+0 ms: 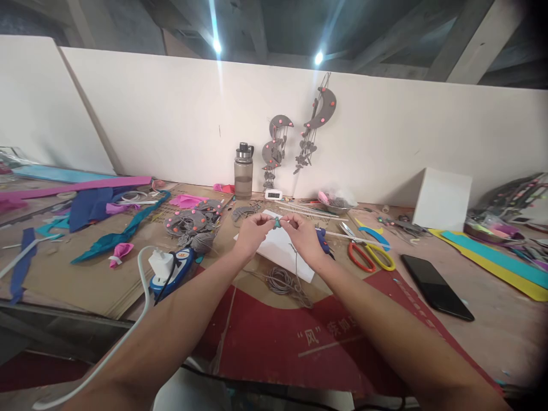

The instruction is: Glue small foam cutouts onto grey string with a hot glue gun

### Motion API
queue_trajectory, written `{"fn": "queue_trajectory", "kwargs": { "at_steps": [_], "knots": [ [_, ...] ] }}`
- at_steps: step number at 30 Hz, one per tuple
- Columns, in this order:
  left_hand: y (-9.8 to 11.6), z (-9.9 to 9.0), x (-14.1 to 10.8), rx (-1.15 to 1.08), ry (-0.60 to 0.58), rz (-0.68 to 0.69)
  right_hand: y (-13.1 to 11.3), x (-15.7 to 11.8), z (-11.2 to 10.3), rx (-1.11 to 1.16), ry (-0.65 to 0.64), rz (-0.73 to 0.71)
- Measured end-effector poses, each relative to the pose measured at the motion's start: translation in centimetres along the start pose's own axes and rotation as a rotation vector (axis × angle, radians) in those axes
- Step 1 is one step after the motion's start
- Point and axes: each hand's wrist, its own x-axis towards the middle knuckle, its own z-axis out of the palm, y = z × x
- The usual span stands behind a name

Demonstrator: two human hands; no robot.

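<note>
My left hand [253,233] and my right hand [302,235] meet over the middle of the table, fingertips pinched together. Between them is a small green piece [277,222], too small to tell its kind. Under the hands lies a sheet of white paper [276,246]. A coil of grey cord [280,281] rests just in front of the paper, and a strand runs up towards my right hand. Scissors [363,254] with red and yellow handles lie to the right of that hand. Grey felt-like shapes with pink dots [188,222] are left of my left hand.
A blue power strip [173,274] with a white plug and cable sits by my left forearm. A water bottle [244,171] stands at the back. Grey crescent hangings [321,111] hang on the white wall. A phone [435,286] lies at the right.
</note>
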Motion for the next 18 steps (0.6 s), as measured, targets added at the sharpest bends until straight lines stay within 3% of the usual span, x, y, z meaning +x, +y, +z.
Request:
{"fn": "queue_trajectory", "kwargs": {
  "at_steps": [6,10,14,18],
  "knots": [
    [-0.1,-0.1,0.0,0.001,-0.135,-0.043,0.4,0.1,-0.5,-0.073,-0.005,-0.026],
    [0.8,-0.8,0.2,0.098,-0.231,-0.056,0.1,0.1,-1.7,-0.23,-0.096,-0.116],
    [1.4,-1.4,0.4,0.28,-0.242,0.008,-0.2,-0.1,-2.8,-0.435,-0.232,-0.271],
    [1.5,-1.6,0.4,0.38,-0.281,0.009,-0.4,-0.2,-3.1,-0.538,-0.3,-0.307]
  ]
}}
